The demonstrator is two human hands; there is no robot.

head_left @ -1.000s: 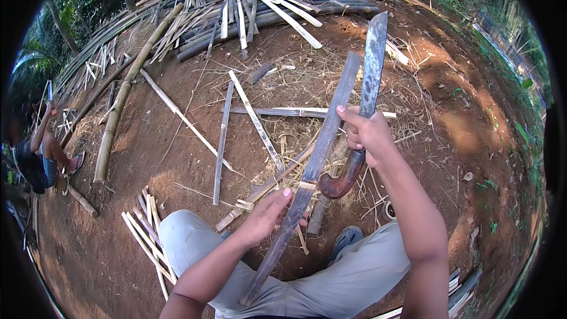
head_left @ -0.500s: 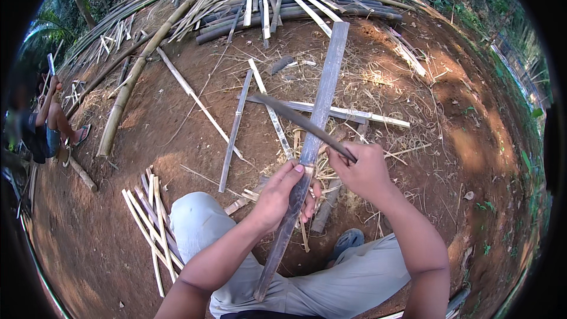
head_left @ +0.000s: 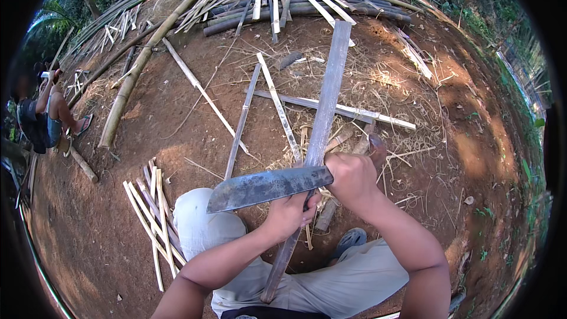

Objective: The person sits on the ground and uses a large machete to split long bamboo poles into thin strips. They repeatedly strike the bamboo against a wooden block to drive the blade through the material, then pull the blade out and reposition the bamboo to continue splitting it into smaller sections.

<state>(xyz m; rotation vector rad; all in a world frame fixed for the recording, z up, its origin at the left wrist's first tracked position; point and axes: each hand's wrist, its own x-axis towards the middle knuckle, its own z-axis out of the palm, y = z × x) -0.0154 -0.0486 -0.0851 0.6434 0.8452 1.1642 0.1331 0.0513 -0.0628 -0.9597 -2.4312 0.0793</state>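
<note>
Red-brown earth (head_left: 150,145) spreads under everything, and right down at the lap it's the dark bamboo strip (head_left: 329,91), near end against the pale trousers (head_left: 348,274), long axis running away from the body, far end leaning right! Left hand (head_left: 289,215) has its grip wrapped round that strip, partly hidden by steel. Right hand (head_left: 352,178) sits just right of the strip, grip clamped on the big knife (head_left: 269,188), its blade lying across above the strip, nearly square to its length, tip out to the left; whether it touches, can't tell! Well left of the strip, a bundle of pale slats (head_left: 159,218); behind its upper half, a loose length (head_left: 378,118) lying crosswise; and past its far end, the great bamboo pile (head_left: 307,9)!
</note>
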